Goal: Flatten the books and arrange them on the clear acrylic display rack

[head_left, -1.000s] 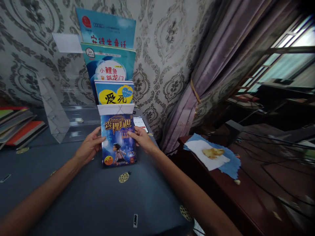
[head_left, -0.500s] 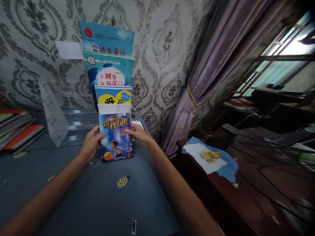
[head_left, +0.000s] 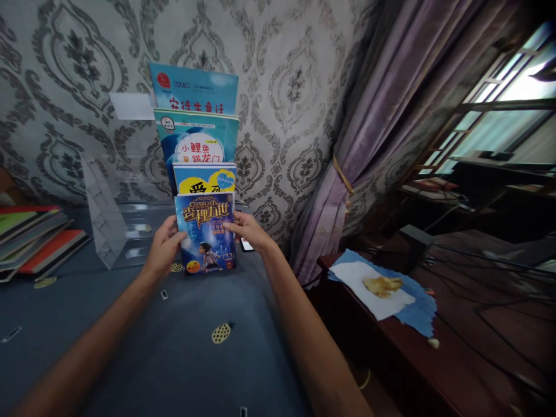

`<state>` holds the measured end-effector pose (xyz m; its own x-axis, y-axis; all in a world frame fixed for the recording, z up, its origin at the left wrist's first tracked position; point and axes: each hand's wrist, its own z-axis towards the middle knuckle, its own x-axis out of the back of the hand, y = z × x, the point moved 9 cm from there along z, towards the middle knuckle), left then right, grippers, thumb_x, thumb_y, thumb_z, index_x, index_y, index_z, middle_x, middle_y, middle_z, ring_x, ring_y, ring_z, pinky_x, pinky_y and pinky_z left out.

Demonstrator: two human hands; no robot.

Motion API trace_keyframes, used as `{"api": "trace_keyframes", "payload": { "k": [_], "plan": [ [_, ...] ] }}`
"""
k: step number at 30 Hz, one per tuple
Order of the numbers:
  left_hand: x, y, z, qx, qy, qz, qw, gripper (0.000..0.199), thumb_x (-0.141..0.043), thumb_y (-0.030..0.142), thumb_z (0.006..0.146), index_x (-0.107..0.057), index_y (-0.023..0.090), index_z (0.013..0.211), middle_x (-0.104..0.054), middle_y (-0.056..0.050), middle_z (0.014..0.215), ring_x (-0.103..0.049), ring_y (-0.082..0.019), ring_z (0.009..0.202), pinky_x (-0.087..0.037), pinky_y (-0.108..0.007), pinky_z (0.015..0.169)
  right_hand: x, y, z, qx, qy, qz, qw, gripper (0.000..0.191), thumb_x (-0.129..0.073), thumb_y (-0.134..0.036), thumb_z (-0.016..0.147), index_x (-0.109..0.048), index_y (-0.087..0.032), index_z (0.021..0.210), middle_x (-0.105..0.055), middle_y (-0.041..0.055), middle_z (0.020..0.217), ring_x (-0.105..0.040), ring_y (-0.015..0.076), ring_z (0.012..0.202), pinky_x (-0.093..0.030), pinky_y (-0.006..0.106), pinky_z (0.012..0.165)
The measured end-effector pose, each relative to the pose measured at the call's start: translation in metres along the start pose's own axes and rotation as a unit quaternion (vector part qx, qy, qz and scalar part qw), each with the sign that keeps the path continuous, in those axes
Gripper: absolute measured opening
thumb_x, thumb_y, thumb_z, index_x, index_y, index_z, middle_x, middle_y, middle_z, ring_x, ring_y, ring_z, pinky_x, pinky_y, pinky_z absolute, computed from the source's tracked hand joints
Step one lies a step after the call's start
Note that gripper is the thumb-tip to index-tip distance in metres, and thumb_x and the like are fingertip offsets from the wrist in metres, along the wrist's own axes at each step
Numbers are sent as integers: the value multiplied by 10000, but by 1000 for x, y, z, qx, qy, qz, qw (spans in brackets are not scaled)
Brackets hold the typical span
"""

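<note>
A blue book with gold title lettering and a running cartoon figure stands upright between my hands. My left hand grips its left edge, thumb on the cover. On the opposite edge, my right hand pinches the book in the same way. Behind it, stepped upward, stand a book with a yellow and blue cover, a teal book and a taller light-blue book. A clear stepped plastic rack extends left of them; whatever supports the books is hidden behind them.
Several stacked books lie at the far left of the cloth-covered table. A phone sits partly behind my right hand. To the right, a dark red table bears a blue cloth, white paper and cables. A purple curtain hangs by the wall.
The blue book has moved up and back, closer to the row, and now covers the white strip below the yellow book. Both hands stay on it. The camera view has shifted slightly.
</note>
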<state>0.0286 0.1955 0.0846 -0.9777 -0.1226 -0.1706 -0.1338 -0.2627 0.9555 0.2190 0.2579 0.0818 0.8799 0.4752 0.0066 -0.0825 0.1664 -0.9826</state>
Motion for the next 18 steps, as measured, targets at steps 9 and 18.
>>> {"api": "trace_keyframes", "payload": {
  "k": [9,18],
  "plan": [
    [0,34,17,-120,-20,41,992,457,-768,233,649,-653,203,1091,-743,-11,880,-675,-182,806,-495,-273,740,-1,-30,12,98,24,-54,993,375,-773,-431,785,-677,-223,1081,-716,20,920,-631,154,747,-435,196,482],
    [0,42,14,-149,-21,50,987,447,-774,168,677,-642,208,1102,-742,7,884,-683,-186,902,-500,-300,834,-4,-47,3,134,12,-123,983,391,-730,-439,853,-666,-242,1185,-727,17,976,-643,160,814,-488,200,541]
  ]
}}
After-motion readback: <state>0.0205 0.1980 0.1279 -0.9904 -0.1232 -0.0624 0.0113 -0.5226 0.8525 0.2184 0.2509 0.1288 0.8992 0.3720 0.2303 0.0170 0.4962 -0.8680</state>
